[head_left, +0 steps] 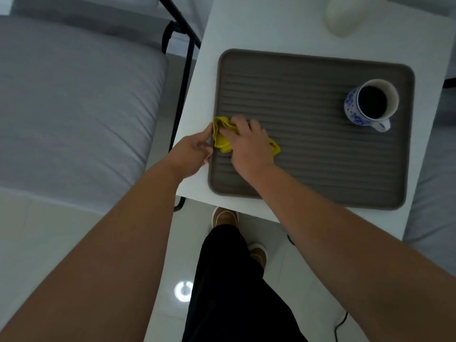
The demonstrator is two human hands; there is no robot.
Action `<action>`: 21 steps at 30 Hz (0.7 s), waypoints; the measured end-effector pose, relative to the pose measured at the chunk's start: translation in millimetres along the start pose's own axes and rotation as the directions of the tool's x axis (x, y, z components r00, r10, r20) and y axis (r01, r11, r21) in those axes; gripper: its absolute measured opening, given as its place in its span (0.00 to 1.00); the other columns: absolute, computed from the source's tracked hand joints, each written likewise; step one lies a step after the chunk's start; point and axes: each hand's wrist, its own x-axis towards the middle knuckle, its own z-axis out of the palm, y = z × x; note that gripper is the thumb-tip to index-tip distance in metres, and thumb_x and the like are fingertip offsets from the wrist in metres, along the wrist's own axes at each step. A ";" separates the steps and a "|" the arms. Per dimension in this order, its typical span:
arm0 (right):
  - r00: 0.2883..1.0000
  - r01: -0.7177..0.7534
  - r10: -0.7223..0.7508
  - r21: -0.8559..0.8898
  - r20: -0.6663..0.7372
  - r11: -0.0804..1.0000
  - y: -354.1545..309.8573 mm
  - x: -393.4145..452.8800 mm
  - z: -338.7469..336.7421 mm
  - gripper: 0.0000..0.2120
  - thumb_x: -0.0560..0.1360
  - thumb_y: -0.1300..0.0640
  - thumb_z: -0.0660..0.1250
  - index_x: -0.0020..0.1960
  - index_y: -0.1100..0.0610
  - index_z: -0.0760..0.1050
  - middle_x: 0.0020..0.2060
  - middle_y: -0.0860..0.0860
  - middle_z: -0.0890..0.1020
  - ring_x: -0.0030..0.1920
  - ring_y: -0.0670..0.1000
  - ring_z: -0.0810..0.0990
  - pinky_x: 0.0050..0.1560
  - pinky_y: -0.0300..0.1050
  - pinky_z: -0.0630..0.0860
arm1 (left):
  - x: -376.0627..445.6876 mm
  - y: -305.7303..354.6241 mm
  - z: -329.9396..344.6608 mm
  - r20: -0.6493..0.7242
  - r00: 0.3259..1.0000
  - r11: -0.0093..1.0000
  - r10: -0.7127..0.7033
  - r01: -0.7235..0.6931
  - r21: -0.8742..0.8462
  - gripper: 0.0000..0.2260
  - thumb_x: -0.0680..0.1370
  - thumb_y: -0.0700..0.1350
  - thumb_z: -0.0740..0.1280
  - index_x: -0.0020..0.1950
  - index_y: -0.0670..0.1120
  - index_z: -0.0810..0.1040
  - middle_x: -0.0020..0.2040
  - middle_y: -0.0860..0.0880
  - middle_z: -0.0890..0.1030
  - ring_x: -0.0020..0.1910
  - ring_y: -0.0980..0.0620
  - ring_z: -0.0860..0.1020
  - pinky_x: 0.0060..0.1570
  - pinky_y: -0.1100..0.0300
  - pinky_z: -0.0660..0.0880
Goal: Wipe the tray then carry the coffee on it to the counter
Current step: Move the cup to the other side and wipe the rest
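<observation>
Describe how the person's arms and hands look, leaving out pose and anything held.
Both forearms are bare to the frame's edge, with no sleeves in view. The left hand and right hand wear no gloves, and no rings, watch or bracelet show. No markings are visible.

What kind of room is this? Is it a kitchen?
Probably not a kitchen. It looks more like a living room or lounge at home: a grey cushioned seat stands beside a small white table, which holds a ridged tray with a mug of coffee.
</observation>
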 end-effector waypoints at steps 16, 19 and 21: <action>0.968 0.249 -0.250 0.012 0.015 0.968 14.6 -82.7 12.8 0.20 0.61 0.67 0.71 0.50 0.50 0.82 0.53 0.54 0.79 0.47 0.60 0.77 0.44 0.52 0.74 | -2.4 -0.5 9.4 -0.121 0.993 1.000 0.000 0.000 -0.005 0.25 0.81 0.37 0.60 0.75 0.55 0.64 0.39 0.51 0.76 0.39 0.52 0.74 0.51 0.55 0.77; 0.984 -0.175 0.132 0.589 0.115 0.789 30.7 -87.7 -15.7 0.21 0.72 0.70 0.64 0.58 0.51 0.79 0.55 0.53 0.76 0.51 0.52 0.75 0.50 0.43 0.75 | -5.5 -2.4 10.5 -0.217 0.976 0.994 0.031 -0.008 0.109 0.22 0.80 0.41 0.62 0.74 0.54 0.68 0.43 0.50 0.79 0.41 0.50 0.77 0.44 0.61 0.77; 0.886 -0.392 0.344 0.898 0.309 0.202 39.5 -92.8 -37.9 0.16 0.78 0.66 0.59 0.57 0.48 0.77 0.50 0.49 0.79 0.47 0.46 0.77 0.44 0.37 0.76 | -12.9 1.8 13.3 -0.331 0.933 0.968 0.140 -0.059 0.244 0.21 0.79 0.44 0.64 0.73 0.52 0.71 0.53 0.47 0.78 0.45 0.49 0.79 0.50 0.60 0.78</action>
